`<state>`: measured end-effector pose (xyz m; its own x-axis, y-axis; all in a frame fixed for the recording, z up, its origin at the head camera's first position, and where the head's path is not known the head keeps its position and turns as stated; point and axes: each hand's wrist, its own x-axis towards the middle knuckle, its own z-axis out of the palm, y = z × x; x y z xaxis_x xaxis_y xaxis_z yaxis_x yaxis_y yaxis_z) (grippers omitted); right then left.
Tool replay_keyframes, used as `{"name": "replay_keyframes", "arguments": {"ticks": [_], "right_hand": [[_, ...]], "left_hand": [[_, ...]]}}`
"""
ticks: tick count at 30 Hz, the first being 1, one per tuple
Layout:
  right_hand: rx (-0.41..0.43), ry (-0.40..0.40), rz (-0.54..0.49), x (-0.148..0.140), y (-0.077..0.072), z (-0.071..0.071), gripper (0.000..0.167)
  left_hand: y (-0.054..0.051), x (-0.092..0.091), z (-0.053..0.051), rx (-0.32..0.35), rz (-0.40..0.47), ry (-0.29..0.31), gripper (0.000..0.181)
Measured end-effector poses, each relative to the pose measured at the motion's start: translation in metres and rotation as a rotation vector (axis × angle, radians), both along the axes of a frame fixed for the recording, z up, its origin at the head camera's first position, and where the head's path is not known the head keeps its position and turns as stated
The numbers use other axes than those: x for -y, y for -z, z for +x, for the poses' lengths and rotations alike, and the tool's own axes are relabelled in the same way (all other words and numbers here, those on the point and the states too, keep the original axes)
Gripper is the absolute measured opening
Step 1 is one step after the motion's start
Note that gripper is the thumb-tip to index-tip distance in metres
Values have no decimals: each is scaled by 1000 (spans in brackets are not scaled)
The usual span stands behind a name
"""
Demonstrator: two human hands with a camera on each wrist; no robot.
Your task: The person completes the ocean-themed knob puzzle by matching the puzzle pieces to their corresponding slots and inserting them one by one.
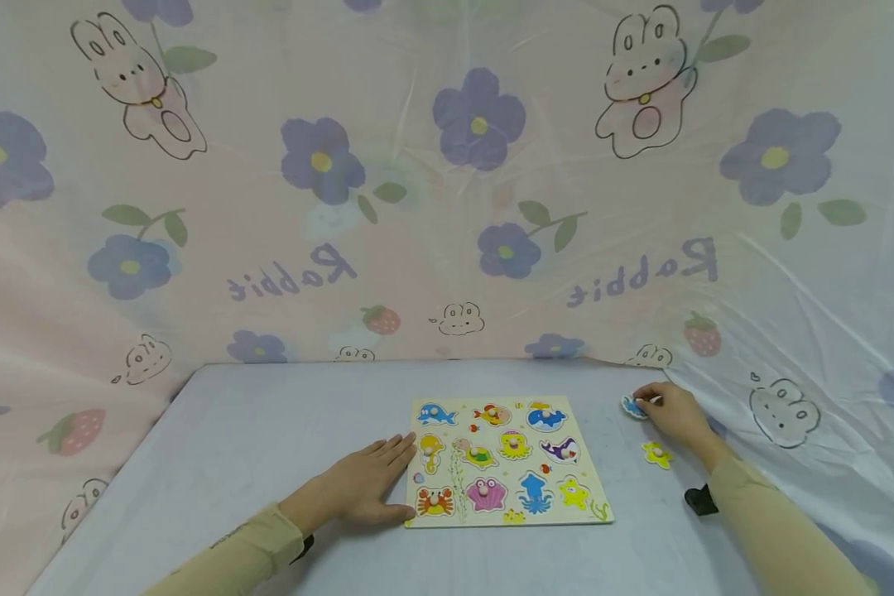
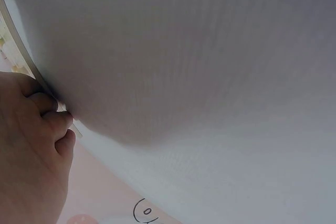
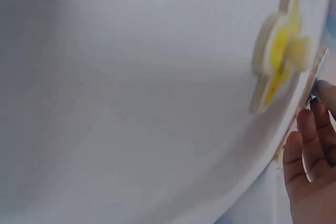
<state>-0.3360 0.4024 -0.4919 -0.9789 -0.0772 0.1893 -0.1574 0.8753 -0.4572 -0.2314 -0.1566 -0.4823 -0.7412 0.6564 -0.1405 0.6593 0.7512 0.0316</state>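
Note:
A wooden peg puzzle board (image 1: 507, 519) with sea-animal pictures lies on the table, several of them bearing small round knobs. My left hand (image 1: 368, 484) rests flat at its left side, fingers and thumb touching the edge; the left wrist view shows that hand (image 2: 31, 145) by the board's rim. Right of the board, my right hand (image 1: 670, 414) pinches a blue puzzle piece (image 1: 632, 407) with thumb and fingertips. Its shape is partly covered by the fingers. A yellow starfish piece (image 1: 656, 454) lies closer to me, its knob up; the right wrist view shows this starfish piece (image 3: 278, 51) side-on.
The table (image 1: 283, 414) has a pale cloth. A curtain (image 1: 417, 207) printed with rabbits and flowers hangs behind it and along both sides. A small black object (image 1: 700, 500) shows beside the right sleeve (image 1: 775, 521).

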Motion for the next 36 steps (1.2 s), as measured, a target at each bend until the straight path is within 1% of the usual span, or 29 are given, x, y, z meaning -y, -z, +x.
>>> {"name": "replay_keyframes", "arguments": {"ticks": [3,5,11,15,20,25,28,32,36], "right_hand": [[-23,-29,5,4,0,2,20],[-43,-50,-2,11,-4,7,19],[-139,-121,-15,36,-13,22,12],[-156,-168,-26,52,-17,31,12],[-159,-234,-34,73,-21,44,13],[-135,-301,-52,94,-23,59,16],[-120,-351,-72,105,-21,67,16],[-101,-432,-97,115,-14,75,15],[-63,-470,-94,123,-8,80,15]], "left_hand": [[0,0,0,-1,0,1,99],[0,-1,0,-1,1,2,99],[-5,-1,4,6,9,7,97],[-8,-2,5,10,16,8,97],[-6,-1,4,4,9,8,97],[-3,-1,3,1,-2,5,99],[-1,-1,2,0,1,5,99],[-1,-1,2,-2,10,12,99],[-4,-2,3,-9,6,16,99]]}}
